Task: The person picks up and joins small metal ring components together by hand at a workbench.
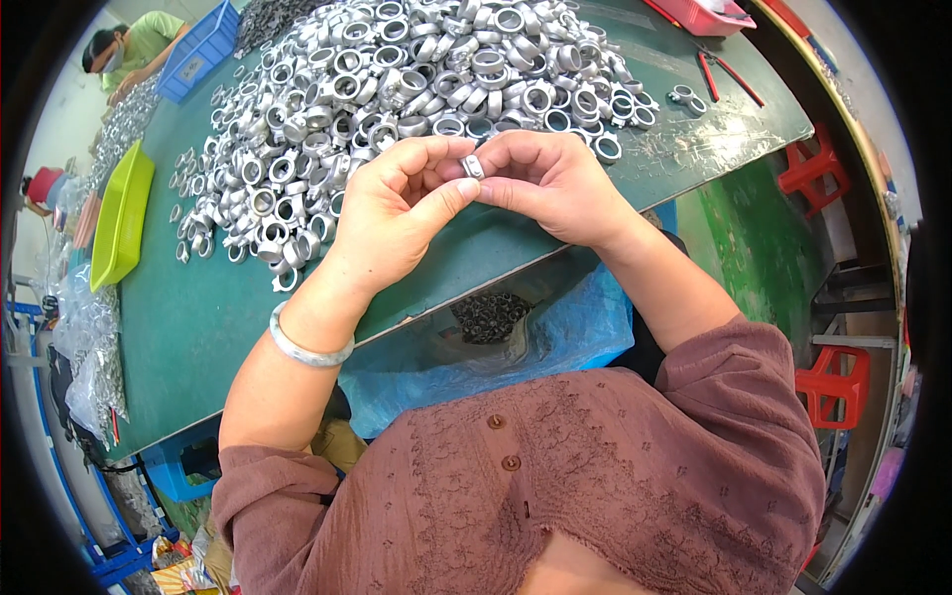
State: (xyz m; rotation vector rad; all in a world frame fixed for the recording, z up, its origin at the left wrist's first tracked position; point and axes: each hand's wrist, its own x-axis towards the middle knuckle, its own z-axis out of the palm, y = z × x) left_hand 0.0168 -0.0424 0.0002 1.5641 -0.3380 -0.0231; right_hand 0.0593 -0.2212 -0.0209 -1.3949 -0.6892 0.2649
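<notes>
Both my hands meet over the front edge of the green table, pinching one small silver metal ring clamp [473, 168] between them. My left hand [402, 203] grips it with thumb and bent fingers, a pale bangle [309, 349] on that wrist. My right hand [560, 183] holds its other side, thumb tip close to the left thumb. Fingers hide most of the part. Just beyond my hands spreads a large pile of similar silver ring clamps [397, 74], with loose ones along its left border.
On the green table [198, 347] stand a yellow-green tray [124, 213] and a blue crate [198, 50]. Red-handled pliers [729, 77] lie at the right. Below the edge, a blue plastic bag [585, 322] holds dark small parts [491, 315]. Red stools [833, 387] stand right; another person [134, 50] sits far left.
</notes>
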